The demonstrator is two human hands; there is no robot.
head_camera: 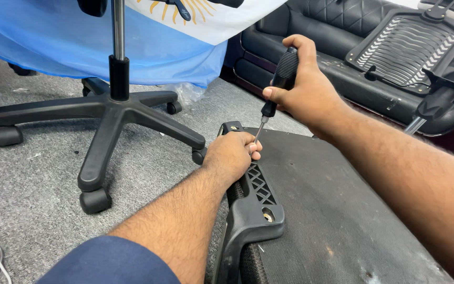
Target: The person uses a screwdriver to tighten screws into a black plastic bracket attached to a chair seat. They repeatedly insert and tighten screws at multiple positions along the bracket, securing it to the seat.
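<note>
- head view looks down at a black bracket (250, 202) lying on a dark seat pad (337, 221), with grey carpet (38, 184) around.
- right hand (306, 89) is closed in a full grip round the black handle of a screwdriver (278, 84), held up above the bracket.
- screwdriver's long axis runs steeply down and a little to the left; its thin metal shaft ends at the bracket's upper part, right at the left fingertips, and the tip itself is hidden there.
- left hand (232, 155) is closed over the bracket's top edge, thumb and fingers pinched round the shaft near its tip.
- bracket lies straight ahead of the person, its long axis running away from the camera, from the near end with a screw hole (267, 214) up to the far end under the left hand.
- left hand is the nearer one to the bracket, touching it; right hand stays apart from it, joined only through the tool.
- a chair base (109, 113) with castors stands on the carpet to the left, a black sofa (342, 47) behind.
</note>
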